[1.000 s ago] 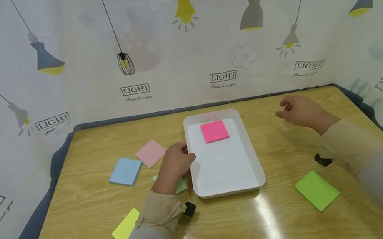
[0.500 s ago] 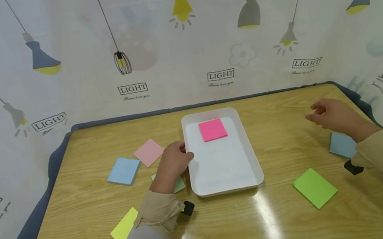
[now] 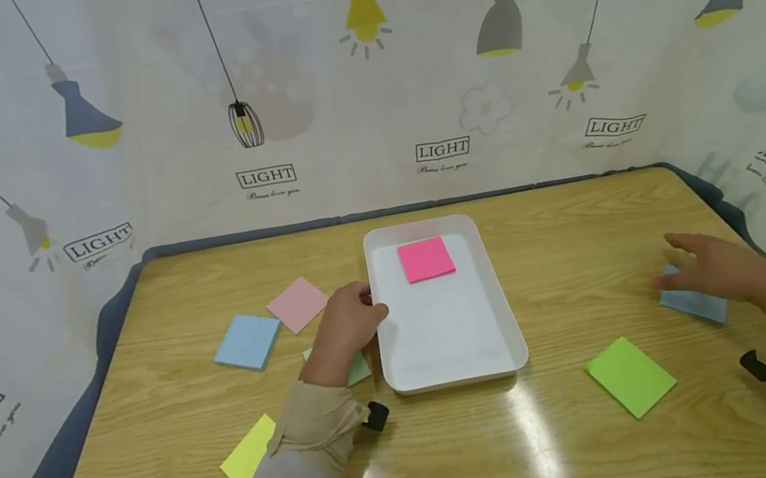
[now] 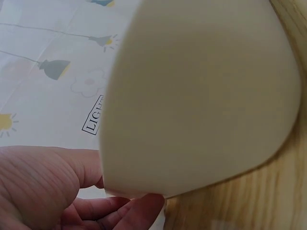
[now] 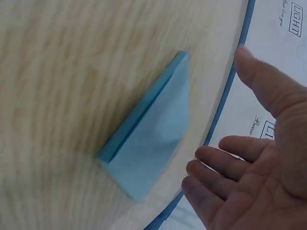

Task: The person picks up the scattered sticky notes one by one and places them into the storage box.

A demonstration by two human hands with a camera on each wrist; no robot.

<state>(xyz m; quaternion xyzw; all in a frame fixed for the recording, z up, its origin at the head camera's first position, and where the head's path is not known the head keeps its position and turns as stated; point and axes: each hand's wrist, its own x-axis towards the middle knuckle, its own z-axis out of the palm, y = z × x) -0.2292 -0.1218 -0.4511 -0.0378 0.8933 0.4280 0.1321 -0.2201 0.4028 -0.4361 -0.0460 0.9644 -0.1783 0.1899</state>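
Observation:
My left hand (image 3: 350,325) pinches the left rim of a white tray (image 3: 449,338), thumb over the edge and fingers below it, as the left wrist view shows close up. Inside the tray, near its far end, lies a bright pink sticky note pad (image 3: 426,259). Over at the right, my right hand (image 3: 726,270) hovers at a blue sticky note pad (image 3: 694,303), partly covering it in the head view. Thumb and fingers are spread apart around nothing in the right wrist view, with the blue pad (image 5: 148,129) beyond the fingertips on the wood.
A lime green pad (image 3: 631,377) lies right of the tray. To the left are a light blue pad (image 3: 248,343), a pale pink pad (image 3: 298,305), a yellow pad (image 3: 250,453) and a pale green pad (image 3: 358,370) partly behind the left wrist. A printed curtain (image 3: 331,112) encloses the table.
My right hand has moved right and toward me, from beside the tray to the right-hand blue pad, and its fingers have spread. The left hand stays on the tray rim.

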